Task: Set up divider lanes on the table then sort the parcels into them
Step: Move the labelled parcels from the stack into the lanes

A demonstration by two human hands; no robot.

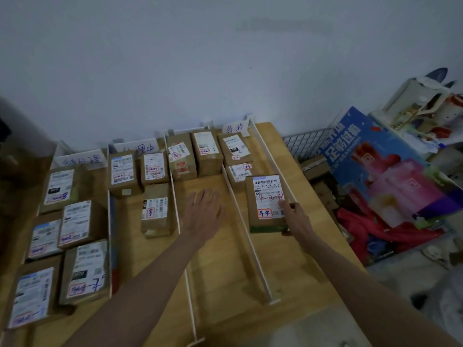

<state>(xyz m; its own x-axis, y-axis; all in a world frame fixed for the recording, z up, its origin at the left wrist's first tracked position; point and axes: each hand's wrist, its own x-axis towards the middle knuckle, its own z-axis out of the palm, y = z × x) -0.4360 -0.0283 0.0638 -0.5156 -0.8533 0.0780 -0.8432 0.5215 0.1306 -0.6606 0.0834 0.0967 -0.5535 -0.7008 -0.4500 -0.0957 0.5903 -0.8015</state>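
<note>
fingers [284,204] of the right hand [297,216] curl on a parcel [265,204] in the rightmost lane, between two dividers [248,226]; the left hand [204,209] is spread flat on the table [220,259]. sorting step — next, i judge, release it behind the parcels there.

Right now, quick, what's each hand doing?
Left hand: open, fingers spread flat over the table, holding nothing.
Right hand: holding the parcel by its near right corner, in the rightmost lane.

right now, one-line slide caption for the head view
Right hand sets a labelled parcel into the rightmost divider lane while the left hand hovers open.
</note>
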